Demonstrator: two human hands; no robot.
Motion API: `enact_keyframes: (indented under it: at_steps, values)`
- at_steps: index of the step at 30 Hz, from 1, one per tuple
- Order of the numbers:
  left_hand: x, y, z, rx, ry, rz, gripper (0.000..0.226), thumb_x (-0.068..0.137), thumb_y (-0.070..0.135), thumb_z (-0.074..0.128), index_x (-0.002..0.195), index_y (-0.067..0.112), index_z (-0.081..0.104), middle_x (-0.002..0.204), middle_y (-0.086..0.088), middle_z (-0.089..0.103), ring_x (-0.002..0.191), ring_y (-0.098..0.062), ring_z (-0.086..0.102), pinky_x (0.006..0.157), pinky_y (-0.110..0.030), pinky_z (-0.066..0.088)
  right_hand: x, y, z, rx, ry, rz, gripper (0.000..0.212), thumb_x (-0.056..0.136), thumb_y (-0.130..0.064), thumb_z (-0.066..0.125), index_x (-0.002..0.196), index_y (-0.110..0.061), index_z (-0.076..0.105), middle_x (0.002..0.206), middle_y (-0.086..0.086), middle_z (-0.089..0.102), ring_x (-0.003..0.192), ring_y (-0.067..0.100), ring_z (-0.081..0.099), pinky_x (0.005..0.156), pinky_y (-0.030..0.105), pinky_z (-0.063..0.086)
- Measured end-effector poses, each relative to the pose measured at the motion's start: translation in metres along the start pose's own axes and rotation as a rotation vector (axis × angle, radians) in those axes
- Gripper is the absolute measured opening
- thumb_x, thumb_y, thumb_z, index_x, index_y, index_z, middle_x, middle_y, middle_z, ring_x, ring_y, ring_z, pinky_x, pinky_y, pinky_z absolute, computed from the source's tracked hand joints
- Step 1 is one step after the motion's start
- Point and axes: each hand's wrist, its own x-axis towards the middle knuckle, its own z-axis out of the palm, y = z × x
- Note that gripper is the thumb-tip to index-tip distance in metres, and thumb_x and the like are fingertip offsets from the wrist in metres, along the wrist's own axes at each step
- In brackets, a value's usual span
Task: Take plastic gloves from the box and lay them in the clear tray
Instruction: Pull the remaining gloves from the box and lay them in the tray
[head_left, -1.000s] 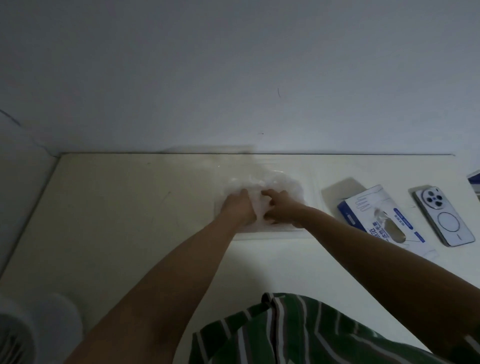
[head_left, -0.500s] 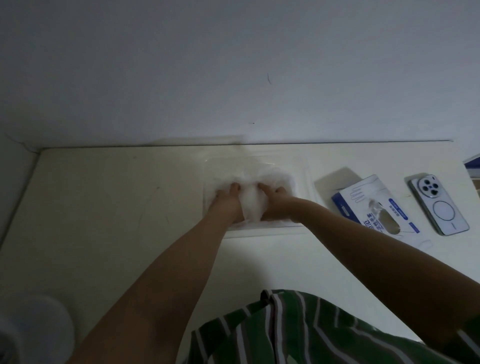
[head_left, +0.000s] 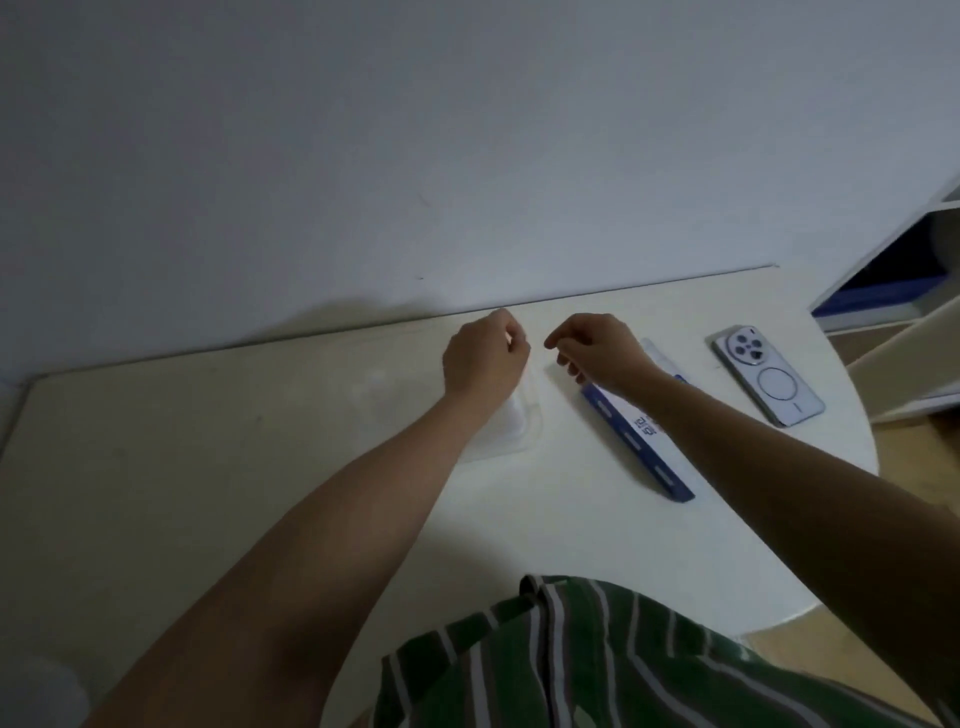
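No whole word can be read here. The box (head_left: 636, 441) carries a few white characters on its blue side, just beside the forearm that crosses it; they look like Korean script, but they are too small and blurred to read. The same blue side has short white bars. The phone (head_left: 769, 376) shows a printed ring on its back, without letters or numbers.

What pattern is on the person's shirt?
The shirt is green with thin pale and dark stripes, seen best in the head view.
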Motion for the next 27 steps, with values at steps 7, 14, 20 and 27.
enact_keyframes:
  at_steps: [7,14,20,27]
  values:
    - [-0.017,0.068,0.066,0.031,-0.411,0.203,0.017,0.090,0.025,0.057,0.105,0.021,0.063,0.099,0.000,0.067,0.090,-0.023,0.062,0.076,-0.030,0.048,-0.030,0.105,-0.055,-0.218,0.169,0.281,0.026,0.091,-0.020,0.057,0.115,-0.015,0.062,0.107,0.009,0.066,0.084,0.020,0.057,0.078,0.036,0.051]
    - [-0.018,0.065,0.112,0.090,-0.484,0.177,0.031,0.092,0.025,0.059,0.122,0.018,0.056,0.110,-0.004,0.066,0.100,-0.025,0.062,0.086,-0.035,0.050,-0.025,0.141,-0.047,-0.246,0.076,0.202,0.046,0.088,-0.054,0.058,0.126,-0.028,0.057,0.110,0.008,0.053,0.085,0.020,0.060,0.075,0.035,0.054]
    - [-0.010,0.065,0.130,0.130,-0.519,0.150,0.039,0.090,0.030,0.061,0.124,0.015,0.051,0.117,-0.007,0.060,0.103,-0.027,0.059,0.083,-0.036,0.047,-0.011,0.138,-0.042,-0.372,0.121,0.194,0.028,0.088,-0.044,0.062,0.087,-0.017,0.068,0.102,0.001,0.050,0.079,0.018,0.059,0.072,0.029,0.050]
    - [-0.008,0.072,0.144,0.261,-0.448,0.139,0.048,0.082,0.034,0.071,0.117,0.014,0.045,0.118,-0.003,0.056,0.101,-0.027,0.060,0.070,-0.034,0.041,-0.012,0.140,-0.069,0.051,0.152,0.052,0.015,0.095,-0.022,0.057,0.094,-0.007,0.060,0.084,0.001,0.059,0.078,0.018,0.054,0.067,0.025,0.042]
